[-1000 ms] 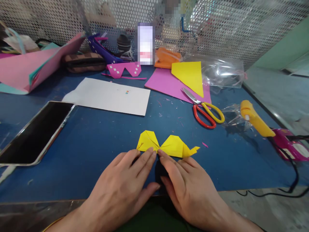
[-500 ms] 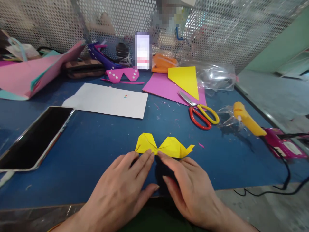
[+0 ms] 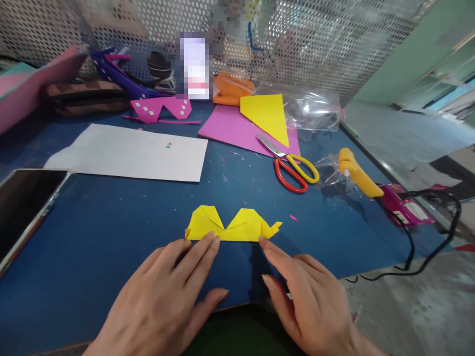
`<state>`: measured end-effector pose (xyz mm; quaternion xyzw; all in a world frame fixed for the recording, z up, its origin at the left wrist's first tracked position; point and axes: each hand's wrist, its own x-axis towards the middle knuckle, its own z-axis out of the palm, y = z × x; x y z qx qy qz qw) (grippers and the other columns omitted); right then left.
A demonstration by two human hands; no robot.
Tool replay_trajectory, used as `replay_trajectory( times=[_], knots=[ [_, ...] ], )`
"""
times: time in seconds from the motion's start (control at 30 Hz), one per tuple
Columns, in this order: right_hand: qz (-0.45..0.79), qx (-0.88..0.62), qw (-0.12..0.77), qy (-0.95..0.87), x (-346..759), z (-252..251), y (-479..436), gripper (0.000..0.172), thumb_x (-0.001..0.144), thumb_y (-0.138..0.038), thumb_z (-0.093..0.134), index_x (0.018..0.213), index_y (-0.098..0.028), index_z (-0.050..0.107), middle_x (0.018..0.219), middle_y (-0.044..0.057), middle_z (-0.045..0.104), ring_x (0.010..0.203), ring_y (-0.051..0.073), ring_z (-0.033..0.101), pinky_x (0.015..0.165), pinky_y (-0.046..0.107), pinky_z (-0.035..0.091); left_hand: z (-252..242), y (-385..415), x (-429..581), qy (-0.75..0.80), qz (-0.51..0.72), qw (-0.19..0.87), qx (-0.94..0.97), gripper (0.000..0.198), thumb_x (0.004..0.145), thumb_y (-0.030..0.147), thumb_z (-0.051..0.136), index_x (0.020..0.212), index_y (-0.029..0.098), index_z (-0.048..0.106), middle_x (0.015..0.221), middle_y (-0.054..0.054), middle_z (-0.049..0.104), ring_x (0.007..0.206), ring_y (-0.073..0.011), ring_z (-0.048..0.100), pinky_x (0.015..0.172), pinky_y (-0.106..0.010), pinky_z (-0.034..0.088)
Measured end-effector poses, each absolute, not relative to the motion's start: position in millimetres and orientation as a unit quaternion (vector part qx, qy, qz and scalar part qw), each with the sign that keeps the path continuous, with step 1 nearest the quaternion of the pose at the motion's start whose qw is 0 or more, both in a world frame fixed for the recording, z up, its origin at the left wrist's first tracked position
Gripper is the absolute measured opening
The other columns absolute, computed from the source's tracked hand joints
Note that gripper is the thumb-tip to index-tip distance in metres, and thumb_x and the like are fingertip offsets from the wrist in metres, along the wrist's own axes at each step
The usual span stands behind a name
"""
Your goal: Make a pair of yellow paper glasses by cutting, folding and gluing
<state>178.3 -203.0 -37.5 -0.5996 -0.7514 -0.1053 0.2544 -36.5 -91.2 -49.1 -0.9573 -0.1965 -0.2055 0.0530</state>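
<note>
A folded yellow paper shape (image 3: 243, 226) lies flat on the blue tabletop, with two rounded humps, a notch between them and a small twisted tail on the right. Fingertips of my left hand (image 3: 159, 291) press on its near edge, left of the notch, with the fingers stretched out and the thumb apart. At the near right end of the paper, the index fingertip of my right hand (image 3: 308, 296) touches the edge. That hand's thumb stands apart from the index finger and the other fingers curl slightly. Neither hand grasps anything.
Red-and-yellow scissors (image 3: 291, 168) lie beyond the paper, by pink (image 3: 222, 129) and yellow sheets (image 3: 265, 113). White paper (image 3: 129, 153) and a phone (image 3: 25, 202) are left. A yellow glue gun (image 3: 359, 173) with a cable stands right. Pink paper glasses (image 3: 161, 110) lie behind.
My right index finger has slid right along the paper's near edge, from the notch to the right end. My left fingertips stay pressed near the notch. The camera view has shifted.
</note>
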Motion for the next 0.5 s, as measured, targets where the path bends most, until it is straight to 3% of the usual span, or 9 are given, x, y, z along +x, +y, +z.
replay_trajectory(
  times=[0.33,0.5],
  knots=[
    [-0.119,-0.602,0.17,-0.771,170,-46,-193,0.028,0.101,-0.016,0.043,0.115,0.001,0.061,0.112,0.021,0.074,0.07,0.023,0.073,0.059,0.037,0.052,-48,-92,-37,-0.189,-0.188,0.067,-0.961,0.044,0.099,0.038,0.047,0.126,0.007,0.062,0.119,-0.011,0.072,0.097,-0.0279,0.06,0.082,-0.041,0.044],
    [-0.066,-0.601,0.265,-0.751,175,-51,-200,0.03,0.098,-0.013,0.047,0.124,0.0,0.054,0.12,0.023,0.07,0.08,0.022,0.073,0.061,0.034,0.053,-47,-95,-36,-0.202,-0.182,0.058,-0.961,0.044,0.099,0.037,0.048,0.127,0.006,0.062,0.127,-0.012,0.069,0.098,-0.0297,0.059,0.083,-0.044,0.047]
  ],
)
